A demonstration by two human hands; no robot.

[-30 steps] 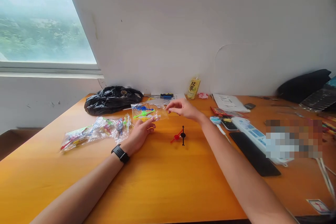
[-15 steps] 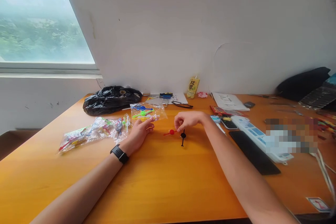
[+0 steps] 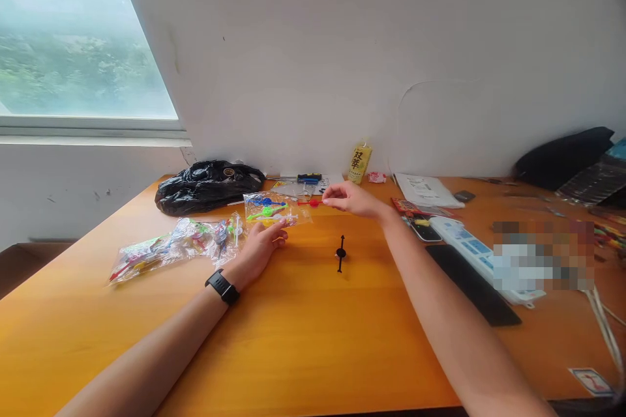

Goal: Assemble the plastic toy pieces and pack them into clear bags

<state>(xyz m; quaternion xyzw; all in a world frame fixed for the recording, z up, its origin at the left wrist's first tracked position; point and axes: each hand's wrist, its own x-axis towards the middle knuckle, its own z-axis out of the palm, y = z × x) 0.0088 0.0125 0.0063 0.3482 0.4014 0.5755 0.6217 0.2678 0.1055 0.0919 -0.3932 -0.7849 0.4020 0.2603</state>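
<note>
My right hand (image 3: 353, 199) is closed in a pinch on the right end of a red arrow-shaped spinner (image 3: 313, 203), held above the back part of the table. My left hand (image 3: 264, 244) lies at the lower edge of a clear plastic bag (image 3: 304, 214), fingers stretched out and over that edge. Inside this bag are a blue arrow spinner (image 3: 267, 202), a green one (image 3: 268, 212) and paler pieces partly hidden by my fingers. A black arrow spinner (image 3: 341, 253) rests on the wooden table between my forearms, pointing away from me.
Left of my hand lies a second clear bag (image 3: 166, 247) of colourful pieces, with a black plastic bag (image 3: 208, 186) behind it. A screwdriver (image 3: 310, 178) and a yellow bottle (image 3: 359, 163) are near the wall. A power strip (image 3: 469, 251) and a black slab (image 3: 472, 283) lie right of my arm.
My right hand has lifted the red spinner from beside the black one and carried it back, away from me. My left hand has stayed in place.
</note>
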